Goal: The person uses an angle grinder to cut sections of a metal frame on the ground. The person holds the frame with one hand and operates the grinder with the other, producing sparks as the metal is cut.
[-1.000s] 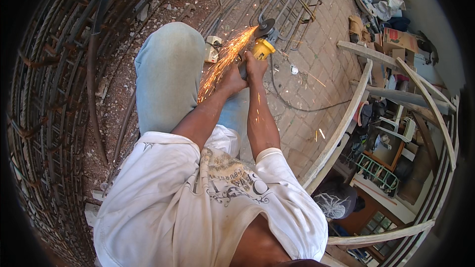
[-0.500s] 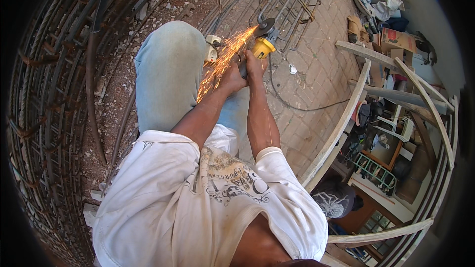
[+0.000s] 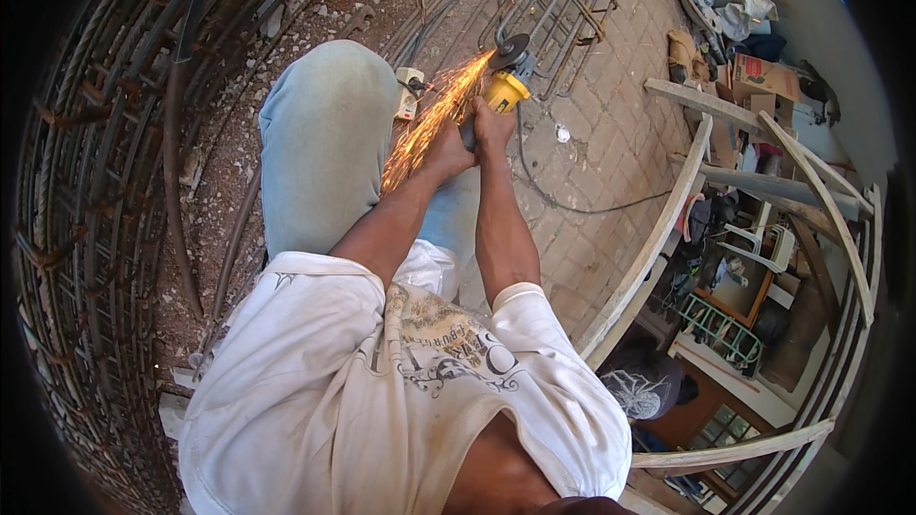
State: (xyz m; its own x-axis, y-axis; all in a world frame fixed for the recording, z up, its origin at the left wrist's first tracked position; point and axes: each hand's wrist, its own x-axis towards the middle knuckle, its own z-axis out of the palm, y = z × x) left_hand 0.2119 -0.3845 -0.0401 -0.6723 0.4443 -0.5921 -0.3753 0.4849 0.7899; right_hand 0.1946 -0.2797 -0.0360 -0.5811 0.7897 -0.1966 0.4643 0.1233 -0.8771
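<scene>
- Since the earlier frame, the spark stream (image 3: 434, 119) lengthens slightly; both hands stay put.
- Left hand (image 3: 448, 151) and right hand (image 3: 493, 124) wrap fingers tightly around a yellow angle grinder (image 3: 504, 88).
- Its disc (image 3: 510, 50) sits just beyond the fingertips, on steel bars (image 3: 563, 0).

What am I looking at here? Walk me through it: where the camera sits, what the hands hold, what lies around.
The camera sits on the person's head and looks down over a white shirt and jeans. Both bare hands, the left hand and the right hand, grip a yellow angle grinder. Its disc throws orange sparks back toward the left arm. A black cord trails over the brick paving. Rusty rebar cages curve along the left; timber and clutter lie on the right.
</scene>
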